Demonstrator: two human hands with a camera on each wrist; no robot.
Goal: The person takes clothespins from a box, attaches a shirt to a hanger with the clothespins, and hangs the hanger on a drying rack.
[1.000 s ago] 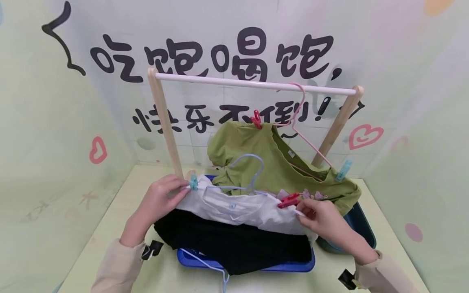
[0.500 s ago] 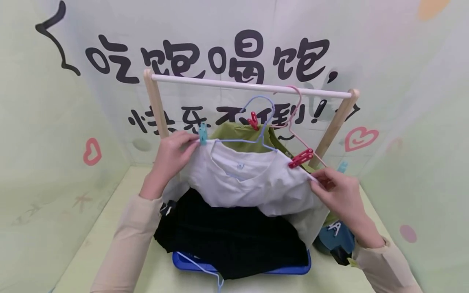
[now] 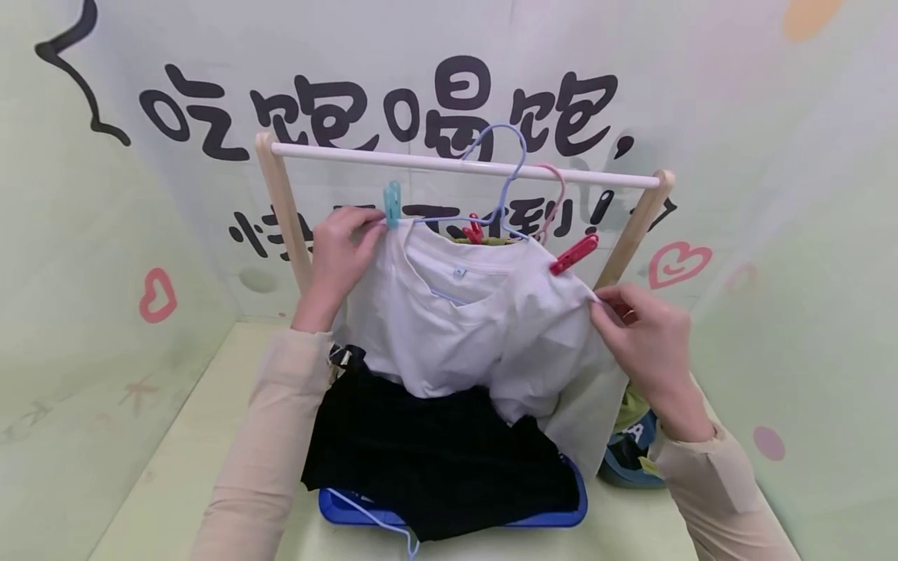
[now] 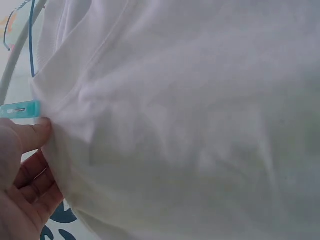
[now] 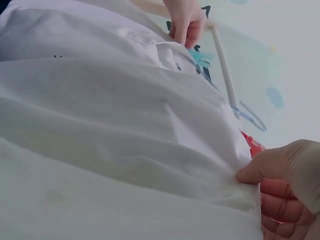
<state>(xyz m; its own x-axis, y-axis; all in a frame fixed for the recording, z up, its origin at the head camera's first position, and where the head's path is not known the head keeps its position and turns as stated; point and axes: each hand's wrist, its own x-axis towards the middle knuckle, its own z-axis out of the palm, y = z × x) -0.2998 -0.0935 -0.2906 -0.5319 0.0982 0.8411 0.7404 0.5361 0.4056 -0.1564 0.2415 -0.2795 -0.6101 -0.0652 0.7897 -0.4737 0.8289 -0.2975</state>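
Observation:
A white T-shirt [image 3: 456, 335] hangs on a blue hanger [image 3: 517, 167], held up at both shoulders. My left hand [image 3: 342, 253] pinches its left shoulder beside a teal clothespin [image 3: 392, 204]; the left wrist view shows the thumb pressed on the cloth. With thumb and fingers, my right hand [image 3: 645, 331] pinches the other shoulder, just outside a red clothespin [image 3: 574, 255]. The hanger's hook is level with the white rail [image 3: 393, 158] of the rack; whether it touches the rail I cannot tell. Behind the shirt, a pink hanger [image 3: 557, 195] hangs from the rail.
Black clothing [image 3: 435, 460] lies over a blue tray [image 3: 505, 520] in front, with another hanger [image 3: 379, 520] sticking out. A dark teal bin [image 3: 634, 467] stands at right, under a mostly hidden green garment [image 3: 631, 409]. Wooden posts [image 3: 284, 206] carry the rail.
Both hands have raised the white T-shirt and its blue hanger from above the tray up to the rail. The shirt now covers most of the green garment.

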